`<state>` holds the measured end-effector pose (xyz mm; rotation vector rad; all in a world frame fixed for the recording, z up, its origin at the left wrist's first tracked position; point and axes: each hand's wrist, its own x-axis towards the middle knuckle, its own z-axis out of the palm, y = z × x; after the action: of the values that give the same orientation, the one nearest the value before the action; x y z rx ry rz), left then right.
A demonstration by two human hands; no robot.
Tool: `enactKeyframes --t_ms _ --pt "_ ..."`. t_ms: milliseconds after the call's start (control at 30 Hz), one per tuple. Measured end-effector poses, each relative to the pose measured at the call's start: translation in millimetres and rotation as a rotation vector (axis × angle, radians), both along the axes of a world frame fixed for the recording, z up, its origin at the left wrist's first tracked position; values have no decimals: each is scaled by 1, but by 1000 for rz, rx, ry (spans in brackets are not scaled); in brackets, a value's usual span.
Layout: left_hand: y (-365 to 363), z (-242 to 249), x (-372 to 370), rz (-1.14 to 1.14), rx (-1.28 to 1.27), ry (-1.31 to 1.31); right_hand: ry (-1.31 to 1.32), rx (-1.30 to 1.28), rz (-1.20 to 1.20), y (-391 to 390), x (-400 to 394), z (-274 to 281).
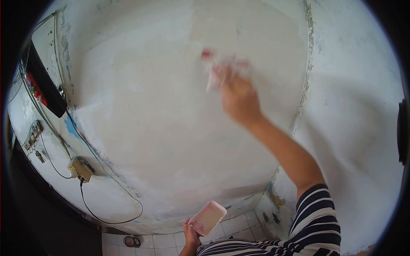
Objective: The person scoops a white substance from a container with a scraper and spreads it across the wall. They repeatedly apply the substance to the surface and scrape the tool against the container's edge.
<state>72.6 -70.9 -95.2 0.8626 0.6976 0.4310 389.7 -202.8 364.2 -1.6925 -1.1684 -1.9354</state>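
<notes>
My right hand [240,96] is raised against the upper middle of the wall [162,111], its fingers closed round a white-smeared red painting tool [226,68]. Motion blurs the tool, so I cannot tell its exact kind. Around it the wall is coated in pale grey-white, with uneven patches. Low in front of me, my left hand [190,235] grips a shallow pink tray [209,218] by its near-left edge. Whitish paint or filler covers the tray's inside, and its rim is caked white.
A cracked corner seam [308,55] runs down on the right. At left hang a black case [45,81], a socket block [81,169] with a plugged-in cable [96,218], and keys [39,156]. Below, a small round container [129,241] sits on white tiles [164,240].
</notes>
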Motion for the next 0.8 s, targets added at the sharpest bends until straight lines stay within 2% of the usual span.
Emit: enactKeyframes --t_ms 33,100,167,233,333,400,433,500,567,700,800 --pt "-2 1 -2 -29 5 7 15 -120 43 2 -13 -32" --pt "-4 0 -4 -34 12 1 53 -173 130 -3 -44 -61" --pt "-3 0 -1 -42 28 -15 394 -308 301 -17 -62 -53" --pt "-5 -4 -4 -21 9 -14 274 -176 389 -35 -56 2" --pt "-9 -1 -6 -34 11 11 268 92 303 -59 -32 95" --pt "-10 0 -7 -40 15 19 -88 216 163 -58 13 139" --pt "-9 0 -7 -45 19 24 -89 219 163 -55 22 136" --pt "-8 -7 -6 -27 20 -9 10 175 123 -41 48 117" --pt "-7 -14 -9 -16 16 -41 52 114 32 -17 48 54" --pt "-8 -10 -15 -65 29 -19 228 -126 98 3 -12 -93" --pt "-3 -10 -15 -99 21 -9 274 -223 209 -9 -56 -127"
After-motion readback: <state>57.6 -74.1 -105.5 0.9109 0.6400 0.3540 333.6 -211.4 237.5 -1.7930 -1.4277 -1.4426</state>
